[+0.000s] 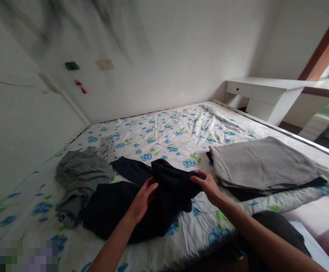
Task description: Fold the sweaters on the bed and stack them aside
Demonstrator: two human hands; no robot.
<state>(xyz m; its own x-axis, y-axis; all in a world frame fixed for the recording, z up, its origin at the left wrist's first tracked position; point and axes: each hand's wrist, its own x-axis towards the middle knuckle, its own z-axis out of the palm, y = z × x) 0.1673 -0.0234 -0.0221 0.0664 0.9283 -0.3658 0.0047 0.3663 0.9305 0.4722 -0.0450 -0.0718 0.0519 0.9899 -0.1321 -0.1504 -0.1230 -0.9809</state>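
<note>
A dark navy garment lies spread on the bed, its right part lifted between my hands. My right hand pinches the raised edge of the cloth at its right end. My left hand is at the middle of the garment, fingers bent together against the dark fabric; its fingertips are partly hidden by the cloth. A crumpled grey-green garment lies left of the navy one. Folded grey ribbed clothing rests on darker cloth at the right.
The bed has a floral sheet. White walls stand behind and to the left, with a socket and a small green box. A white desk stands at the back right, near a window with a brown frame.
</note>
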